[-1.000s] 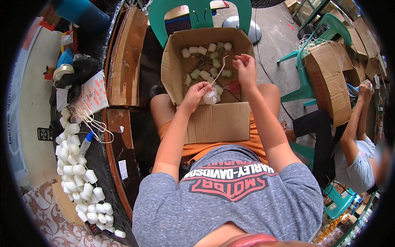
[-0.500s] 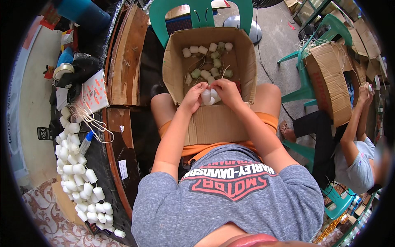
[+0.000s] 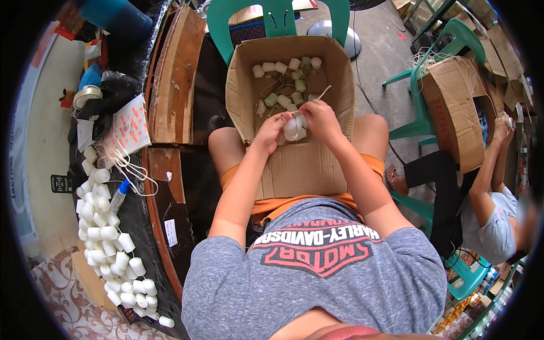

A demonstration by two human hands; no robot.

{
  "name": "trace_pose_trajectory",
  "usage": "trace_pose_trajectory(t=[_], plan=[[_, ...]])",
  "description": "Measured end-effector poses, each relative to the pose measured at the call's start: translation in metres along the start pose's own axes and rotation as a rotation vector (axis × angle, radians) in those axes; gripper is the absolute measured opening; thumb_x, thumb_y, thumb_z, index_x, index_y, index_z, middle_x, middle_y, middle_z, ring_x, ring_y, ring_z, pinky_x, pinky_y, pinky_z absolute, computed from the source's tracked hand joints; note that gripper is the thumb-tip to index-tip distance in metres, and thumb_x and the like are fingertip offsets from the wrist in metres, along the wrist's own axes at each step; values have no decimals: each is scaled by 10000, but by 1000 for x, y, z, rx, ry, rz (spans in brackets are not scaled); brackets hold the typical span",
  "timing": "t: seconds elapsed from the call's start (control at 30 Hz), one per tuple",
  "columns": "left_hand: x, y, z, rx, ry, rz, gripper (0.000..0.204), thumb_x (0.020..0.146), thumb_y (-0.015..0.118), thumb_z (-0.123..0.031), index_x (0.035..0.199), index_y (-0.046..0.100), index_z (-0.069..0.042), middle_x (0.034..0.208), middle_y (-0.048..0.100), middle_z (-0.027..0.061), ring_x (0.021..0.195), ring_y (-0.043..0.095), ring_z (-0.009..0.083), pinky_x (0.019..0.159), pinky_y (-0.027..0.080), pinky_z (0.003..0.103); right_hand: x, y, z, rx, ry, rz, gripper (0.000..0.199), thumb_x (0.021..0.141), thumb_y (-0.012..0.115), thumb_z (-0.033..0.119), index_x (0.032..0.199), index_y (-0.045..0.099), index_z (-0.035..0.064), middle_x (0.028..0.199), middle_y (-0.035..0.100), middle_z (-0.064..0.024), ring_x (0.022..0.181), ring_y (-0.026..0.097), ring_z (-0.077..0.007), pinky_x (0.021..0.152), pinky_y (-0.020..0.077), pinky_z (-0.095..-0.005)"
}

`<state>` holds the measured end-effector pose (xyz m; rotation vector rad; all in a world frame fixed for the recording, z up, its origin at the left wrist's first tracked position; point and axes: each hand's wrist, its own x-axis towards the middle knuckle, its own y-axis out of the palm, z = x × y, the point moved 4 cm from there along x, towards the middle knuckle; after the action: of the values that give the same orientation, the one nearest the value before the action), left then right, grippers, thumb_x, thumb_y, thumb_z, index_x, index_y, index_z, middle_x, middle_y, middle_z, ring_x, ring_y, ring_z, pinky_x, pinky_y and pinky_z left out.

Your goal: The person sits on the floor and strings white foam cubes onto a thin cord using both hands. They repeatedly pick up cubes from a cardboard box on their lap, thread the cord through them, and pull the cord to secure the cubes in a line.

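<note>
1. Left hand (image 3: 272, 129): raised over the near wall of the open cardboard box (image 3: 340, 73) on the person's lap, fingers closed on the left side of a small cluster of white cylinders (image 3: 294, 129).
2. Right hand (image 3: 320, 118): at about 2 o'clock from the cluster, touching it, fingers pinched narrow on the cluster and on a pale string (image 3: 322, 93) that runs up from it toward 1 o'clock.
3. The cluster sits between both hands, just above the box's near wall, at 12 o'clock from the person's chest.
4. Box contents: loose white and pale green cylinders (image 3: 283, 85) with strands of string, lying toward the far wall.
5. At 9 o'clock, on the dark table (image 3: 133, 226): a long strung row of white cylinders (image 3: 105, 238), a blue-capped bottle (image 3: 119, 195) and loose string (image 3: 122, 164).
6. At 3 o'clock: another seated person (image 3: 487, 221) with hands raised beside a second cardboard box (image 3: 453, 113) on a green chair (image 3: 422, 119).
7. At 12 o'clock, beyond the lap box: a green plastic chair back (image 3: 283, 14).
</note>
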<state>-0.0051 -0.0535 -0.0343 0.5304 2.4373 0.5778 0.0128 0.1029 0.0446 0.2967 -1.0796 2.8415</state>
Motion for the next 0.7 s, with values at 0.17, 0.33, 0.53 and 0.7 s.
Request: trace_pose_trajectory(t=[0.17, 0.33, 0.53, 0.7], plan=[[0, -7, 3, -43, 92, -199, 213, 904, 611, -219, 996, 664, -34, 1000, 621, 3, 931, 571, 114, 831, 455, 267, -13, 15, 32, -332, -250, 142, 66, 718, 572, 9, 780, 593, 19, 846, 575, -107, 868, 574, -280, 750, 497, -364], [-9, 13, -9, 375, 295, -110, 252, 899, 617, -211, 980, 667, 22, 1175, 507, 34, 1022, 523, 120, 875, 424, 267, 8, -4, 27, -236, -257, 57, 61, 734, 593, 20, 790, 616, 30, 882, 569, -92, 877, 575, -267, 754, 493, -351], [-5, 2, -5, 302, 301, -162, 234, 867, 662, -203, 951, 677, 15, 1162, 483, 27, 1045, 506, 125, 874, 427, 267, 3, -17, 22, 66, -72, -229, 52, 782, 639, 72, 827, 663, 64, 908, 589, -105, 802, 601, -275, 688, 493, -343], [-1, -3, 2, 195, 231, -63, 200, 856, 673, -209, 950, 694, -34, 1165, 475, 11, 1088, 473, 113, 928, 377, 279, -18, 20, -7, 394, 168, 92, 199, 827, 672, 117, 1006, 676, 29, 877, 647, -101, 737, 616, -168, 667, 490, -280]])
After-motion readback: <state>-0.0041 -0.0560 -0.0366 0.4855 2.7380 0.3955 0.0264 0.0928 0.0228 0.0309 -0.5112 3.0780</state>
